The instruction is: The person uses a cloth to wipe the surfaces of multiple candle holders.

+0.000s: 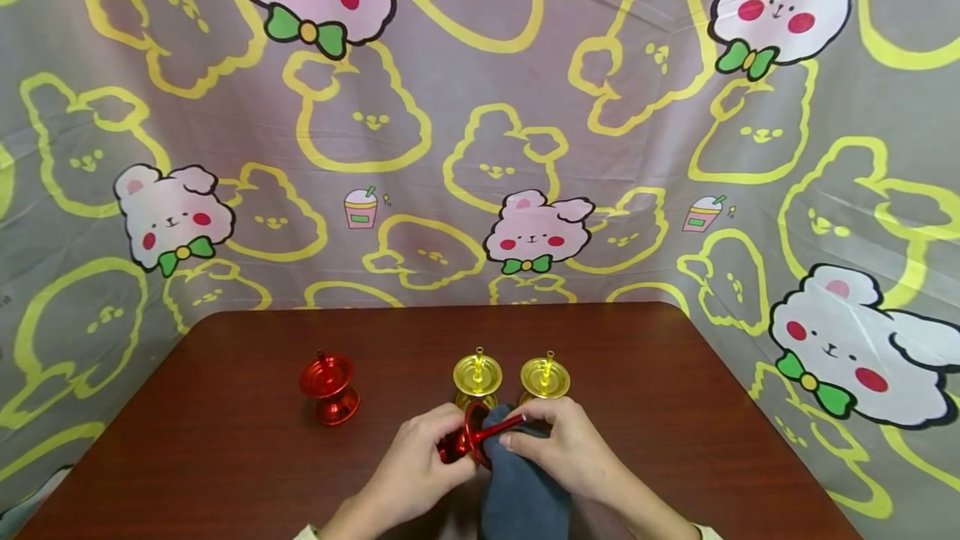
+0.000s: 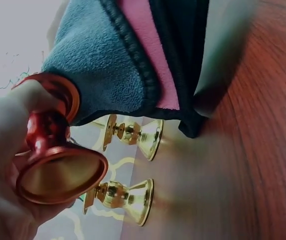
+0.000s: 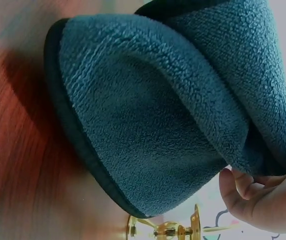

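Note:
In the head view my left hand grips a shiny red metal candle holder, tipped on its side above the table with its thin central stem pointing right. The left wrist view shows its round base from below, with the fingers and thumb around the body. My right hand pinches a dark blue-grey cloth against the stem, near its tip. The cloth hangs down in front of me; a pink patch on it shows in the left wrist view. Part of the dish is hidden by the cloth.
Two gold candle holders, one left and one right, stand upright just beyond the hands. A second red candle holder stands upright further left. The brown wooden table ends at a patterned curtain.

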The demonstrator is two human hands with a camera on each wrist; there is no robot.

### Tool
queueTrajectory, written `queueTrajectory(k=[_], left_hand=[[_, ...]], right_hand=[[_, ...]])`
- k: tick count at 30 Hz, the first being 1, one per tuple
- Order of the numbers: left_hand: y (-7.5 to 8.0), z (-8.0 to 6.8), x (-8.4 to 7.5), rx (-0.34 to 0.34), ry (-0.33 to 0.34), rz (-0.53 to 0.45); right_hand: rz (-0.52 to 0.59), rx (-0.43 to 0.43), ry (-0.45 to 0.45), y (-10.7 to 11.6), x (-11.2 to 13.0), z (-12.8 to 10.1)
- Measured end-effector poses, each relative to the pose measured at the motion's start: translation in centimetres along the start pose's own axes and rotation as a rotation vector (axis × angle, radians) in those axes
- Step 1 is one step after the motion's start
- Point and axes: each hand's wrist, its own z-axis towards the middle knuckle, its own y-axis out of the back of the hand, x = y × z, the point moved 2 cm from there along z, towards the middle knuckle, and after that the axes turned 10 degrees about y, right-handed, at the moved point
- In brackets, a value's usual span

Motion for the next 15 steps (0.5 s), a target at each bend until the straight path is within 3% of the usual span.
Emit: queueTrajectory(k=[4, 8, 15], left_hand=[[0.1, -0.1, -0.2, -0.001, 0.007, 0.053], [0.8, 0.0, -0.4, 0.07, -0.007, 0.067], [2.0, 0.3, 0.0, 0.271, -0.006, -0.115]], right_hand=[[-0.019, 0.004, -0.01, 0.0, 0.0, 0.0], [-0.065, -0.018, 0.018, 0.0, 0.0, 0.2], [-0.088, -0.036, 0.055, -0.2, -0.1, 0.6]])
